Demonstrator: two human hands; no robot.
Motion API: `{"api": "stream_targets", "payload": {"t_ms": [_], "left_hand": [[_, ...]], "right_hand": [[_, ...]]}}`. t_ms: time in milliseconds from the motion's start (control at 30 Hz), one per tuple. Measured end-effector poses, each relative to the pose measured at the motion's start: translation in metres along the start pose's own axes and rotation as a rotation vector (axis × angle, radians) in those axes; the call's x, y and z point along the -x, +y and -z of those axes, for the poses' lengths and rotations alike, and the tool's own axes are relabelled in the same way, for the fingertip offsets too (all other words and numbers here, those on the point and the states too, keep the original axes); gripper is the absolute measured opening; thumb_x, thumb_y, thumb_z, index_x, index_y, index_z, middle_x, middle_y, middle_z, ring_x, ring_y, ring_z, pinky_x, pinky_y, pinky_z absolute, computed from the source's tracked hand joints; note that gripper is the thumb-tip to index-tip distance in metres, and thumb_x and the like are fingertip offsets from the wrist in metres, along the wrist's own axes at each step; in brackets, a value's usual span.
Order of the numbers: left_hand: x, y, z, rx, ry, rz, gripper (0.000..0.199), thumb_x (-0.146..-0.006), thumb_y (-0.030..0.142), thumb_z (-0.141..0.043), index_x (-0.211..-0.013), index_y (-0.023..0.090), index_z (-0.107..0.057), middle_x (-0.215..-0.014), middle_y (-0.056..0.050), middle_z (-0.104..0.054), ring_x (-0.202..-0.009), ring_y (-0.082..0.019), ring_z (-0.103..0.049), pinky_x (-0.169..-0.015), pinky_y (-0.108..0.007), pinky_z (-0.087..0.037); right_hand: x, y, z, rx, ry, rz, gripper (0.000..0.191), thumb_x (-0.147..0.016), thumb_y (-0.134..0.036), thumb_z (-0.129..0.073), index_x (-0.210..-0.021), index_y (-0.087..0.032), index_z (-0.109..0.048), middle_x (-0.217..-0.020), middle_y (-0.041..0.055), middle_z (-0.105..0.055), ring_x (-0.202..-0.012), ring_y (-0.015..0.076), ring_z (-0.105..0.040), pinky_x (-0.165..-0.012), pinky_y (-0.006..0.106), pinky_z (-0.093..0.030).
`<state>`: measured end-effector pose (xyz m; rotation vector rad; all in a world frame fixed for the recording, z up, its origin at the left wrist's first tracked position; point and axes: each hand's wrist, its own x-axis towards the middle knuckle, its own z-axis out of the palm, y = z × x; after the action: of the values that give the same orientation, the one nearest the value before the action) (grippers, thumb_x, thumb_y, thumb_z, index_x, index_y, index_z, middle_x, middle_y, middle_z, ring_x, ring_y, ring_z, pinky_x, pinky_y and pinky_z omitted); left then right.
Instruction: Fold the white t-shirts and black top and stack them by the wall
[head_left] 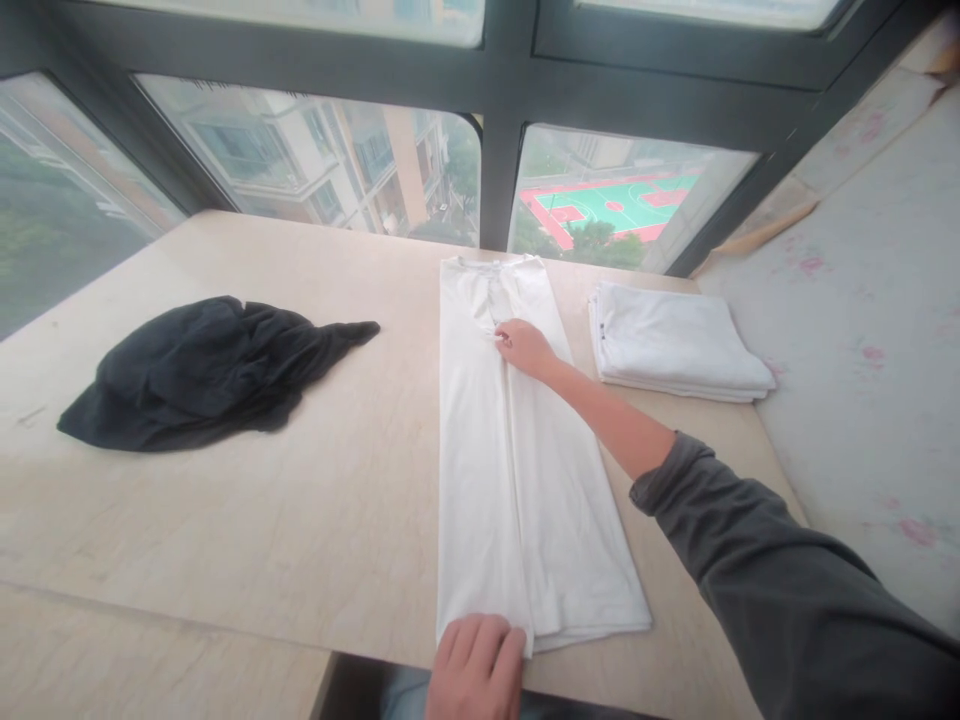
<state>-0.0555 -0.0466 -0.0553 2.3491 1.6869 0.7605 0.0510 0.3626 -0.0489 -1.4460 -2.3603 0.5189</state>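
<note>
A white garment [480, 470] lies lengthwise on the pale counter, its left side folded in over the middle and its neckline toward the window. At its near edge my left hand [476, 665] grips the hem, fingers curled over the cloth with the thumb hidden. Farther up, my right hand [523, 347] pinches the cloth just below the neckline, its arm reaching in from the lower right across the garment's right part.
A crumpled black garment [195, 375] lies on the counter [300, 540] at the left. Folded white clothes [675, 340] are stacked at the right, beside a flower-patterned wall [862, 400]. Dark window frames [495, 190] border the far edge.
</note>
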Motion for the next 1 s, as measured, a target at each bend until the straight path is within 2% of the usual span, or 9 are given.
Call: {"api": "stream_targets", "payload": {"t_ms": [100, 167, 300, 433, 500, 567, 667, 800, 1000], "left_hand": [[0.002, 0.0, 0.001, 0.029, -0.063, 0.038, 0.024, -0.089, 0.007, -0.044, -0.096, 0.021, -0.063, -0.085, -0.005, -0.063, -0.079, -0.019, -0.059, -0.074, -0.032, -0.047], [0.005, -0.001, 0.002, 0.043, -0.105, 0.04, 0.026, -0.089, 0.008, -0.046, -0.102, 0.021, -0.063, -0.092, -0.007, -0.064, -0.083, -0.019, -0.059, -0.076, -0.032, -0.048], [0.007, -0.002, 0.005, 0.073, -0.132, 0.061, 0.028, -0.09, 0.008, -0.049, -0.112, 0.021, -0.061, -0.103, -0.007, -0.064, -0.094, -0.02, -0.06, -0.083, -0.032, -0.05], [0.004, -0.001, 0.006, 0.097, -0.14, 0.086, 0.028, -0.09, 0.007, -0.05, -0.112, 0.021, -0.061, -0.104, -0.006, -0.063, -0.096, -0.019, -0.059, -0.084, -0.032, -0.05], [0.001, 0.001, 0.007, 0.085, -0.144, 0.086, 0.028, -0.089, 0.008, -0.051, -0.111, 0.021, -0.062, -0.103, -0.006, -0.063, -0.095, -0.02, -0.059, -0.084, -0.034, -0.051], [-0.002, 0.002, 0.008, 0.066, -0.154, 0.082, 0.027, -0.089, 0.009, -0.051, -0.11, 0.021, -0.063, -0.104, -0.007, -0.063, -0.095, -0.021, -0.059, -0.084, -0.035, -0.051], [-0.005, 0.004, 0.008, 0.044, -0.153, 0.082, 0.026, -0.088, 0.009, -0.052, -0.108, 0.021, -0.064, -0.103, -0.007, -0.062, -0.095, -0.021, -0.058, -0.084, -0.035, -0.05], [-0.006, 0.003, 0.005, 0.029, -0.151, 0.079, 0.023, -0.089, 0.009, -0.051, -0.104, 0.021, -0.064, -0.101, -0.006, -0.062, -0.092, -0.021, -0.056, -0.082, -0.035, -0.049], [-0.005, 0.001, 0.002, 0.044, -0.173, 0.088, 0.022, -0.088, 0.011, -0.051, -0.104, 0.022, -0.062, -0.101, -0.006, -0.061, -0.092, -0.023, -0.055, -0.08, -0.037, -0.048]], "right_hand": [[0.028, -0.005, 0.004, -0.05, 0.117, 0.048, 0.032, -0.089, -0.02, -0.051, -0.118, -0.016, -0.064, -0.117, 0.011, -0.065, -0.112, 0.0239, -0.057, -0.101, 0.036, -0.043], [0.064, -0.01, 0.008, -0.116, 0.164, 0.082, 0.031, -0.09, -0.021, -0.051, -0.118, -0.019, -0.064, -0.115, 0.0099, -0.065, -0.11, 0.0239, -0.059, -0.1, 0.038, -0.045], [0.17, -0.019, 0.015, -0.248, 0.13, 0.114, 0.023, -0.093, -0.026, -0.051, -0.11, -0.026, -0.066, -0.106, 0.0073, -0.068, -0.102, 0.0224, -0.063, -0.094, 0.039, -0.051], [0.284, -0.032, 0.019, -0.288, 0.021, 0.118, 0.022, -0.092, -0.031, -0.055, -0.11, -0.034, -0.066, -0.104, 0.0067, -0.069, -0.101, 0.0255, -0.065, -0.092, 0.047, -0.052], [0.326, -0.041, 0.019, -0.264, -0.005, 0.076, 0.023, -0.089, -0.032, -0.059, -0.111, -0.038, -0.066, -0.101, 0.0066, -0.07, -0.096, 0.0278, -0.065, -0.088, 0.052, -0.052], [0.355, -0.052, 0.015, -0.244, -0.003, 0.05, 0.029, -0.087, -0.034, -0.063, -0.115, -0.04, -0.064, -0.103, 0.0077, -0.069, -0.097, 0.0299, -0.065, -0.087, 0.055, -0.051], [0.376, -0.069, 0.003, -0.217, 0.001, 0.059, 0.041, -0.084, -0.034, -0.066, -0.124, -0.038, -0.06, -0.113, 0.0105, -0.067, -0.105, 0.033, -0.063, -0.09, 0.058, -0.049], [0.377, -0.085, -0.014, -0.144, 0.017, 0.056, 0.034, -0.087, -0.026, -0.059, -0.12, -0.033, -0.061, -0.111, 0.0116, -0.066, -0.102, 0.0327, -0.06, -0.089, 0.056, -0.047], [0.369, -0.082, -0.016, -0.129, 0.074, 0.109, 0.036, -0.084, -0.003, -0.049, -0.112, -0.021, -0.063, -0.107, 0.0092, -0.063, -0.1, 0.0259, -0.056, -0.088, 0.044, -0.046]]}}
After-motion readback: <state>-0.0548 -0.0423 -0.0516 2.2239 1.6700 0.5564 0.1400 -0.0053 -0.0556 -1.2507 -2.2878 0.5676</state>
